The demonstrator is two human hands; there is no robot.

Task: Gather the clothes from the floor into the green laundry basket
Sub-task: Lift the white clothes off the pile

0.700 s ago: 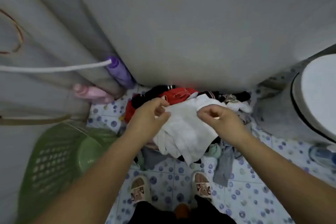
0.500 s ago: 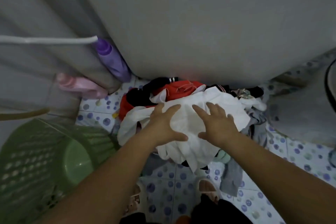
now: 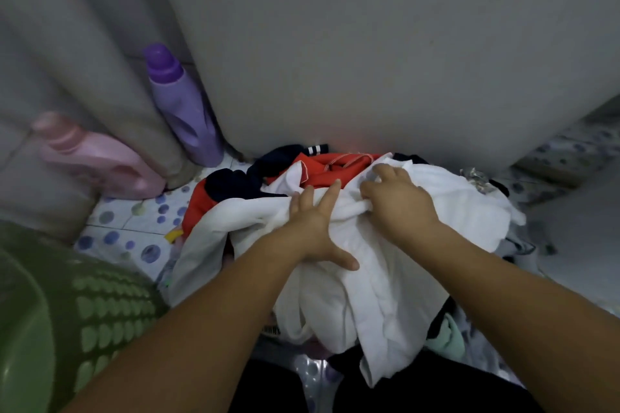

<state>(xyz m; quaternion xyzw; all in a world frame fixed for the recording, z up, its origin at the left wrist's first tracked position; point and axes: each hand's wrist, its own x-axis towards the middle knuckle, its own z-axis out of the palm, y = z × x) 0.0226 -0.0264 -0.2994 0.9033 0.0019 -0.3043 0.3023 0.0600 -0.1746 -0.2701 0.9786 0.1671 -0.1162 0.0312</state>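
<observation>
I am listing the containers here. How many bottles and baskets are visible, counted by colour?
Purple bottle: 1
Pink bottle: 1
Green laundry basket: 1
Total: 3

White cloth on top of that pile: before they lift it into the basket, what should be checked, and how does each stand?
1. Right hand has a grip on the white cloth: ok, fingers bunch the fabric.
2. Left hand has a grip: not ok, it lies flat, fingers straight.
3. Green laundry basket beside the pile: ok, at the left.
4. Cloth free of the red garment: cannot tell.
5. Basket has room: cannot tell.
</observation>
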